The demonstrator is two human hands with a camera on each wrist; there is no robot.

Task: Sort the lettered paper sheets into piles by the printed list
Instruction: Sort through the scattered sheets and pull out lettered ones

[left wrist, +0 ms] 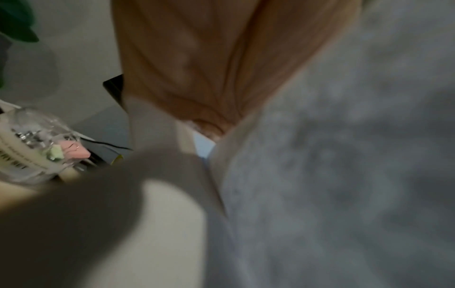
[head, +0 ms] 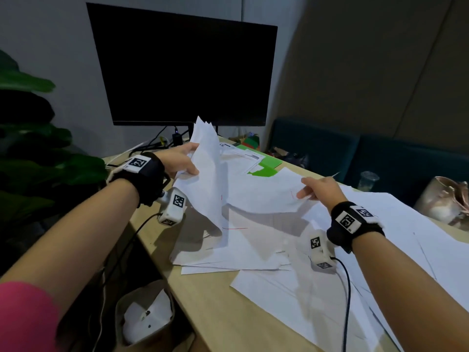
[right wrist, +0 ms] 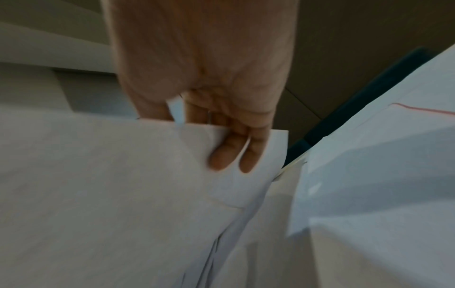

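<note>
Head view shows your left hand [head: 181,161] gripping a fan of paper sheets [head: 210,174] upright in the middle of the frame. Your right hand [head: 318,189] pinches one sheet [head: 264,191] by its right edge. Other sheets lie in loose piles [head: 241,252] lower down on the bench [head: 208,313]. Pull too fast and the fan could slip and mix with the piles. The bench edge runs close at lower left, so sheets could slide off. Open room is at the lower middle.
</note>
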